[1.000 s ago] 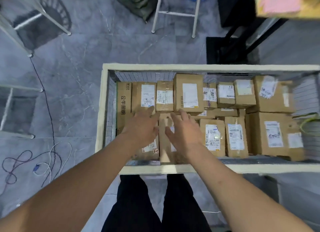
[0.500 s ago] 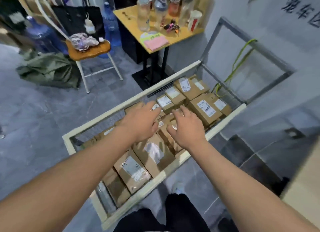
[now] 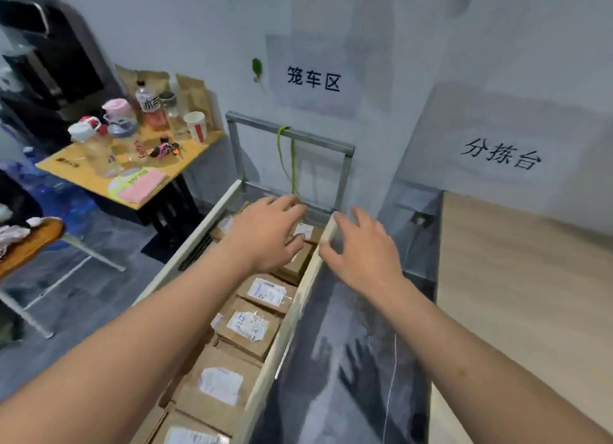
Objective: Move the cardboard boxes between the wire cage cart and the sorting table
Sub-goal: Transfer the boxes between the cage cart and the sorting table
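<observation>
Two-handed, hovered open, empty: left hand [image 3: 265, 234] over cardboard boxes [image 3: 252, 324], right hand [image 3: 368, 254] apparently outside cart rim [image 3: 293, 311]; risked lopsided grab.

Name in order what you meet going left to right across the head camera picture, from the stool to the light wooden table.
wooden stool → yellow side table → left hand → right hand → sorting table. The wire cage cart runs beneath the left hand, so it is left out.

The left hand [image 3: 265, 234] partly hides the far cardboard boxes [image 3: 293, 269]; box labels [image 3: 252, 326] (all blurred) are unreadable.
</observation>
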Demonstrator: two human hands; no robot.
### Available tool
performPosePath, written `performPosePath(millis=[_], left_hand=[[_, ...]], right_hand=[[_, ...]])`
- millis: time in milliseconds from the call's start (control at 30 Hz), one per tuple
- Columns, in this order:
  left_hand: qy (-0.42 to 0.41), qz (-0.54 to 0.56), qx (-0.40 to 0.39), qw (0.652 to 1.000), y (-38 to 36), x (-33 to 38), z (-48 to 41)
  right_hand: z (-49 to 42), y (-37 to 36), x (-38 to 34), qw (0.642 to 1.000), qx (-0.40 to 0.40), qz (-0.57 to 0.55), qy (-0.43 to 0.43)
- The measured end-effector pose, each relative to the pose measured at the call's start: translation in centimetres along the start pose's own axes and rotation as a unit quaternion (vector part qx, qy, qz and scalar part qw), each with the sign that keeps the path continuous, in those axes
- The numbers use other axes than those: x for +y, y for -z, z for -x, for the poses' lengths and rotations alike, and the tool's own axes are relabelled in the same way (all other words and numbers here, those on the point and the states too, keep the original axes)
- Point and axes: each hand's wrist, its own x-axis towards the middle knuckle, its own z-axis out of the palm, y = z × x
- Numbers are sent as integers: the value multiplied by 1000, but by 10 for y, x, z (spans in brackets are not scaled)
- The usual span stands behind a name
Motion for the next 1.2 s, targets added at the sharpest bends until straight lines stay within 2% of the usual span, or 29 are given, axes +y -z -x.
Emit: performPosePath(millis=[200,467,700,900,1200], left_hand=[[-71,29,15,997,20,69,-90],[-226,41,6,973,23,147,-227],[-356,67,-12,932,19,221,-338],[-444,62,-24,894,24,306,-385],[-514,56,-54,854,3,458,-434]], right_hand=[[-10,49,82,995,41,2,-86],[-39,83,178,969,92,10,-228],[-60,105,246,917,136,-5,-375],[-41,126,310,865,163,-20,-474],[0,130,430,809,200,-50,-551]])
